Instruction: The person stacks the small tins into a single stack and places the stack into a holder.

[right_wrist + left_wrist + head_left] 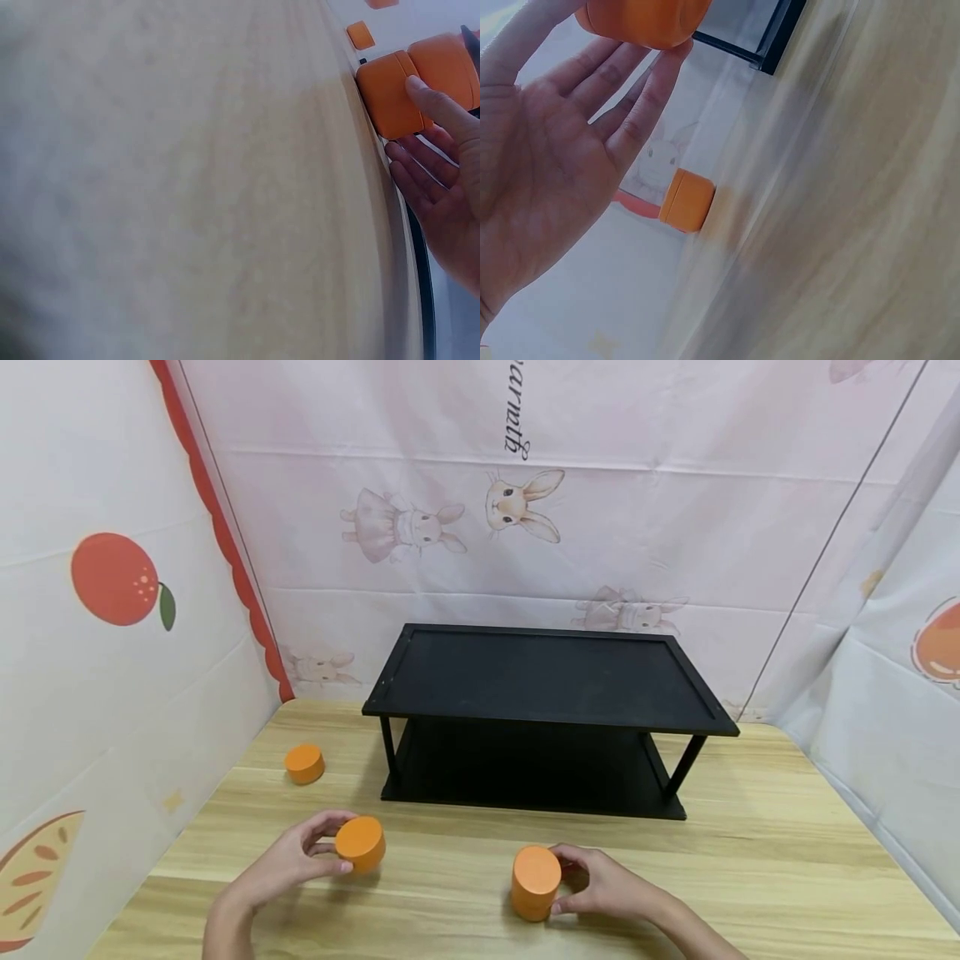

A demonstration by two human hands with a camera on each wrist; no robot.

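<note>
Between thumb and fingers my left hand (303,852) pinches an orange round box (360,843), raised off the table and slightly tilted. The left wrist view shows this orange round box (645,21) at its top edge, cut off. My right hand (600,885) grips a stack of two orange round boxes (536,883) that stands on the table. In the right wrist view the thumb lies near the joint of the lower box (391,96) and the upper box (446,71). Another orange round box (304,764) sits alone at the far left, with a lid-like seam in the left wrist view.
A black two-tier rack (540,681) stands at the back middle of the wooden table (780,835), beyond both hands. Printed cloth (450,435) hangs behind and at both sides.
</note>
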